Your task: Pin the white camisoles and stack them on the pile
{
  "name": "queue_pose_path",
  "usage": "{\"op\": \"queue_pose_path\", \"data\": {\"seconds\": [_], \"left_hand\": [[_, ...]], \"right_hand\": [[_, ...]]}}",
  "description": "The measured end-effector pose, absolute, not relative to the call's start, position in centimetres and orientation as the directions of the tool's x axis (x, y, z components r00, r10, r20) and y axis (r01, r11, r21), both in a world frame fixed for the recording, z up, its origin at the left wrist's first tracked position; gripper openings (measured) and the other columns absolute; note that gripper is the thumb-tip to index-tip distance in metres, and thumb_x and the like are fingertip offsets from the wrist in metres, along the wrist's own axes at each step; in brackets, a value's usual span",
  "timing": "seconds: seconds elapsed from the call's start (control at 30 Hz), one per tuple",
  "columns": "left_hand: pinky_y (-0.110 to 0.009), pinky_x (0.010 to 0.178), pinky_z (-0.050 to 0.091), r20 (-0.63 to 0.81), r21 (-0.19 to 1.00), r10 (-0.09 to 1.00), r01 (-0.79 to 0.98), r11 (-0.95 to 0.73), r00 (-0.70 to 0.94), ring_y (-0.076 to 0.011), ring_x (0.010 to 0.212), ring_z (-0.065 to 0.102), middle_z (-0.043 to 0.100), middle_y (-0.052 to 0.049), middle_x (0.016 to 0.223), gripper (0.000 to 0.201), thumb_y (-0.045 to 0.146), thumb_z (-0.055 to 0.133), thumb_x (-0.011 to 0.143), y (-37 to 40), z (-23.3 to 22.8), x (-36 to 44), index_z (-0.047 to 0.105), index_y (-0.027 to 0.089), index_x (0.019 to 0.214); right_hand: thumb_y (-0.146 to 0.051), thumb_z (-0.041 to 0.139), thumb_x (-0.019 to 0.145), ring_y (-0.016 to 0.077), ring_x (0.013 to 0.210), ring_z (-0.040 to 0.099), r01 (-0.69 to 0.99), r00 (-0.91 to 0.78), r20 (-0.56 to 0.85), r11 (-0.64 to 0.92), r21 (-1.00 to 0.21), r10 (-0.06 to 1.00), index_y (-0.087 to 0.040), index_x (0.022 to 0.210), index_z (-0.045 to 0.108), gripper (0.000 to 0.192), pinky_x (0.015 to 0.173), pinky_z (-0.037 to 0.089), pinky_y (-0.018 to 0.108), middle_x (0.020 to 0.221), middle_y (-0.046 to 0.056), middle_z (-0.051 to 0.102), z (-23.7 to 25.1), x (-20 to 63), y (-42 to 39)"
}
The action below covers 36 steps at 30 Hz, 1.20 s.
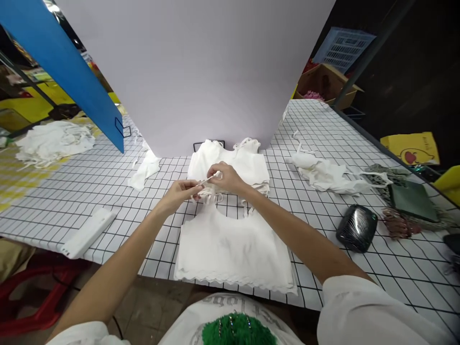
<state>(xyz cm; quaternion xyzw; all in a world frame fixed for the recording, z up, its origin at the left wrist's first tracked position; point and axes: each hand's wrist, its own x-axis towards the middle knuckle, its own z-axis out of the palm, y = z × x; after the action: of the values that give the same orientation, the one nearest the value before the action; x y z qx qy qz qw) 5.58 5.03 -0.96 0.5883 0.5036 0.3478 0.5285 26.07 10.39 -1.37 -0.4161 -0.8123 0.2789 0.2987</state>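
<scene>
Two piles of white strappy tops lie on the grid-patterned table: a near stack (235, 249) by the front edge and a far stack (230, 160) behind it. Over the gap between them, my left hand (181, 192) and my right hand (228, 178) are closed in pinches on a thin white strap (205, 181) stretched between the fingertips. Several more straps hang just below the hands, around the near stack's upper edge. The fingers partly cover where the strap leads.
A large pale board (215, 76) stands behind the stacks, and a blue panel (68, 72) slants at left. Loose white garments (323, 175) lie right, near a black plastic-wrapped object (357, 228). At left are a long white object (89, 233) and a white cloth heap (55, 141).
</scene>
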Motion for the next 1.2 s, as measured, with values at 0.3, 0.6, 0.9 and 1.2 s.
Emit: {"op": "queue_pose_path", "data": {"seconds": [0.3,0.6,0.9,1.2], "left_hand": [[-0.028,0.052,0.043,-0.001,0.822,0.982,0.559,-0.107,0.189,-0.0152,0.058,0.055,0.071,-0.005,0.072,0.029,0.043,0.075,0.075,2.7,2.8,5.3,0.08,0.02,0.092],[-0.037,0.076,0.058,0.028,0.777,0.986,0.617,-0.125,0.165,-0.0277,0.089,0.07,0.077,-0.011,0.1,0.033,0.047,0.077,0.072,7.2,-0.8,3.7,0.079,0.021,0.091],[-0.041,0.096,0.051,0.196,0.723,0.961,0.633,-0.277,0.196,-0.0289,0.112,0.06,0.063,-0.008,0.12,0.037,0.043,0.071,0.072,17.4,-2.6,5.8,0.076,0.027,0.105],[-0.038,0.082,0.052,0.119,0.685,0.95,0.669,-0.289,0.288,-0.0233,0.087,0.059,0.057,-0.006,0.097,0.035,0.055,0.072,0.067,20.0,-3.8,4.7,0.076,0.022,0.08]], "right_hand": [[-0.014,0.062,0.085,0.0239,0.095,0.061,0.571,-0.493,0.293,0.559,-0.601,0.819,-0.017,0.09,0.072,0.012,0.088,0.047,0.041,0.099,0.009,0.071,0.1,28.2,9.6],[-0.028,0.057,0.084,0.0166,0.068,0.058,0.592,-0.087,0.386,0.359,-0.722,0.918,-0.018,0.076,0.069,0.017,0.067,0.046,0.03,0.073,0.003,0.068,-0.6,32.6,13.5],[-0.021,0.056,0.083,0.0222,0.089,0.06,0.746,0.018,0.336,0.211,-0.631,0.942,-0.021,0.081,0.074,0.018,0.086,0.049,0.038,0.09,0.005,0.071,-2.7,40.2,16.8],[-0.031,0.073,0.081,0.032,0.115,0.051,0.818,-0.123,0.19,0.208,-0.537,0.974,-0.024,0.082,0.075,0.007,0.101,0.04,0.058,0.111,0.007,0.062,-4.1,39.3,19.2]]}}
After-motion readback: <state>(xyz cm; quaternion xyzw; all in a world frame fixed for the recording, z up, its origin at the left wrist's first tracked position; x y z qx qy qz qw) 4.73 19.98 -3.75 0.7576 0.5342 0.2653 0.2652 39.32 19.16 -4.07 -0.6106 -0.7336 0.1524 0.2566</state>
